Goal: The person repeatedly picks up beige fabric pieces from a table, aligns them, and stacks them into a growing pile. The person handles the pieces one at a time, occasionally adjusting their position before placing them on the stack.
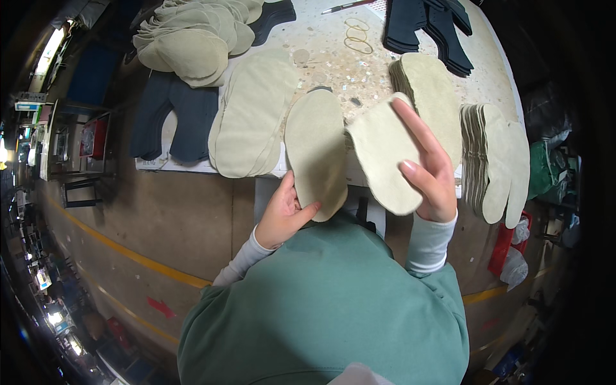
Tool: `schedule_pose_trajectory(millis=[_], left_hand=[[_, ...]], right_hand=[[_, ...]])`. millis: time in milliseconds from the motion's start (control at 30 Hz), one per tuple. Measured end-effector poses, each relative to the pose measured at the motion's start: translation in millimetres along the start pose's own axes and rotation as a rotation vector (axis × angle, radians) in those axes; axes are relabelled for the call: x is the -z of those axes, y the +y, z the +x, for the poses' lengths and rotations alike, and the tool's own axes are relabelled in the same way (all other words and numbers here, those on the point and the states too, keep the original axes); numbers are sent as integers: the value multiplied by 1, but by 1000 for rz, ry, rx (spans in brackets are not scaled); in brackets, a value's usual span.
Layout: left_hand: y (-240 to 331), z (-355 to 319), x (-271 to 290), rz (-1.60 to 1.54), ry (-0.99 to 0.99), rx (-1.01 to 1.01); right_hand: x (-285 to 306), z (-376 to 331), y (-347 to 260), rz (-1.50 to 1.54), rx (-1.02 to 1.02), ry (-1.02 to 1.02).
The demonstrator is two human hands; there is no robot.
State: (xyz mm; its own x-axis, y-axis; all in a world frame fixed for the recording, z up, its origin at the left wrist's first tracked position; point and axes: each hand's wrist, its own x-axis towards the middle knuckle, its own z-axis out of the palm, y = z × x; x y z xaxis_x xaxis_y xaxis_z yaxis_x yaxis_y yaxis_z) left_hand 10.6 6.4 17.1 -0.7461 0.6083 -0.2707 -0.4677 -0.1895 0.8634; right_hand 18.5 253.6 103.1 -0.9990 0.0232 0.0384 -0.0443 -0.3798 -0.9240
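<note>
My left hand grips the near end of a beige insole-shaped piece, thumb on top and fingers beneath. That piece's far end reaches over the table's front edge. In my right hand is a second beige insole piece, pinched with the thumb on its face and a finger stretched along its far edge. The two pieces are side by side, close together. Left of them lies a fanned pile of beige insole pieces. Just beyond my right hand stands a thick stack of beige pieces.
Another beige stack overhangs the table at the right. A heap of beige pieces and dark cut pieces sit at the left. More dark pieces, rubber bands and a pen lie at the back.
</note>
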Motion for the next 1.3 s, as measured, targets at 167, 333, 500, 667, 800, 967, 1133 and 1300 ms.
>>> schedule_pose_trajectory(millis=[167,333,500,667,800,967,1133,1300], left_hand=[[-3,2,0,74,40,-60],[1,0,-3,45,65,-11],[14,-3,1,-290,74,171],[12,-4,-4,-185,150,204],[9,-1,-2,-29,114,194],[9,3,-6,-212,39,262],[11,14,-19,-19,-313,369],[14,23,-19,100,-295,307]], right_hand=[[-14,14,24,67,-12,-91],[-22,9,72,-135,-213,-169],[-14,-8,91,-253,-179,-202],[-21,-20,85,-312,-130,-187],[-21,-25,72,-677,-188,-163],[-1,-10,70,-510,-248,199],[10,5,54,-943,132,-163],[22,29,13,-1140,257,-242]])
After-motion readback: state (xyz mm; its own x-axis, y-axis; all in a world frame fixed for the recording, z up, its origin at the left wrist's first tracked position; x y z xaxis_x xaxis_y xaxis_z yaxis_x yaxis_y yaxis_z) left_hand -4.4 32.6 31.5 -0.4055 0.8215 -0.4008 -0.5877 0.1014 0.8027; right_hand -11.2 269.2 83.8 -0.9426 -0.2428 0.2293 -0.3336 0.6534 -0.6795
